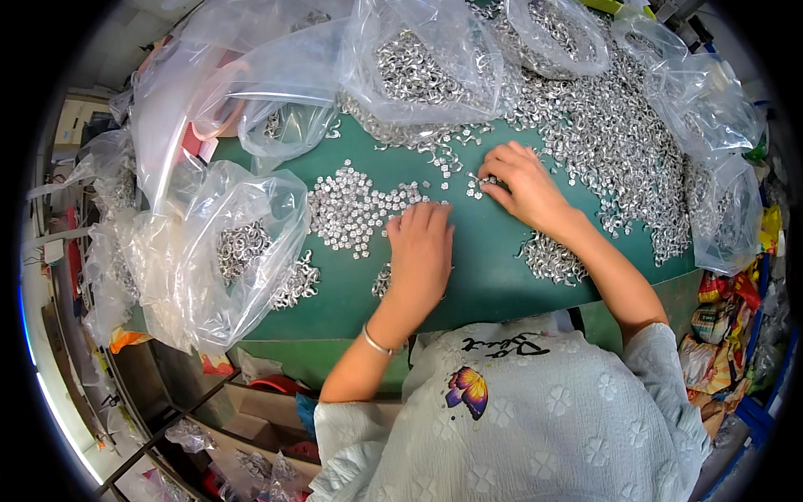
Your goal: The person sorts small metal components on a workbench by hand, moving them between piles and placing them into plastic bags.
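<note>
My left hand (422, 251) lies palm down on the green table, its fingers stretched out at the edge of a spread of small silvery flower-shaped metal pieces (347, 209). Its thumb and palm are hidden. Under its wrist a few silvery pieces (381, 281) show. My right hand (529, 191) is farther off and to the right, with fingers curled and thumb drawn in around a few small metal pieces (492, 180). Beyond it spreads a large heap of curved silvery metal pieces (619, 125). A smaller pile (552, 259) lies beneath my right forearm.
Clear plastic bags of metal pieces stand along the back (418, 75) and at the left (242, 251). Another bag (723, 209) hangs at the right edge. The green tabletop (493, 284) ends just before my body. Colourful packets (711, 343) lie at the lower right.
</note>
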Tool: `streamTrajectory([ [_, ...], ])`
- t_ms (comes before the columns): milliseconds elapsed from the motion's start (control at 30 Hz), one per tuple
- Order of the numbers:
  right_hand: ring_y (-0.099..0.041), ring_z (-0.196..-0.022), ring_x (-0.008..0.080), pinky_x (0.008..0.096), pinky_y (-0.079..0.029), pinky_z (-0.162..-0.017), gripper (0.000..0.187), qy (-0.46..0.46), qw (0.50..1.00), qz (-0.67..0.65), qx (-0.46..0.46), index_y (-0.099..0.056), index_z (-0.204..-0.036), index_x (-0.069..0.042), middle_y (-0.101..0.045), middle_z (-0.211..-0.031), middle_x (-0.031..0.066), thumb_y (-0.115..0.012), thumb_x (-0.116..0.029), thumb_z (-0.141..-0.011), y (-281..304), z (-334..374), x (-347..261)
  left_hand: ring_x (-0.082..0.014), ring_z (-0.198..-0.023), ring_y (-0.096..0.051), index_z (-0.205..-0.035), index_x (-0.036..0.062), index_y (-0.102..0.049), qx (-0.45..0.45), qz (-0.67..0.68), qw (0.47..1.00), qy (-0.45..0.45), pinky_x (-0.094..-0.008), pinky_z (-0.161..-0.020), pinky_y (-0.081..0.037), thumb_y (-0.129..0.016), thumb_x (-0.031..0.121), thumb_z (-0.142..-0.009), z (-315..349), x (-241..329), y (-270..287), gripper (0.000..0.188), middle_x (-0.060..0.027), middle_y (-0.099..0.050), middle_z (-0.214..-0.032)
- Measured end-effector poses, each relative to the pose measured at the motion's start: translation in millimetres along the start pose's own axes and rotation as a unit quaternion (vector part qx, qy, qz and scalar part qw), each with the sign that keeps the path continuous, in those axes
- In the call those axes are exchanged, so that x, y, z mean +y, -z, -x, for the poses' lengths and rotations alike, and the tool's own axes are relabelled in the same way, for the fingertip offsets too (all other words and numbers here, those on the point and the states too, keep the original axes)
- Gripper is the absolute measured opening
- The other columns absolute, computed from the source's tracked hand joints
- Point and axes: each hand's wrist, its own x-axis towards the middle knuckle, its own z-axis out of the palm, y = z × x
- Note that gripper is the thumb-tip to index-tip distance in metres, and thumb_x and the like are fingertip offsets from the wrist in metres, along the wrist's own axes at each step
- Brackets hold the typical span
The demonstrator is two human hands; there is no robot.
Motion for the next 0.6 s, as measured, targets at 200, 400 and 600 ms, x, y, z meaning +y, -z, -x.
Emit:
streamTrajectory([
  [200,-0.051,-0.094,0.0260,0.0391,-0.039,-0.080,0.020,0.021,1.000,0.010,0.007,-0.060,-0.088,-0.008,-0.054,-0.094,0.0059,-0.074,-0.013,-0.074,-3,2,-9,-0.0259,-0.093,-0.053,-0.100,0.0068,-0.061,0.042,-0.028,0.999,-0.013,-0.0402,-0.078,-0.036,-0.069,0.010,-0.079,-55,-17,-27,0.023,-0.0064,-0.055,-0.096],
  [400,-0.050,-0.092,0.0255,0.0366,-0.037,-0.080,0.019,0.010,0.998,0.006,0.065,-0.061,-0.090,-0.006,-0.055,-0.094,0.0055,-0.072,-0.008,-0.075,-1,-1,-3,-0.0254,-0.092,-0.053,-0.095,0.0074,-0.062,0.054,-0.037,0.998,0.000,-0.0393,-0.076,-0.036,-0.069,0.009,-0.078,-56,-30,-33,0.018,-0.0056,-0.056,-0.094],
  [600,-0.052,-0.092,0.0235,0.0378,-0.038,-0.078,0.011,0.013,0.999,0.015,0.025,-0.063,-0.085,-0.008,-0.058,-0.090,0.0042,-0.070,-0.008,-0.077,-1,-17,-6,-0.0272,-0.091,-0.054,-0.095,0.0064,-0.062,0.063,-0.012,0.998,0.022,-0.0388,-0.075,-0.037,-0.068,0.006,-0.079,-55,-24,-15,0.017,-0.0076,-0.057,-0.094],
])
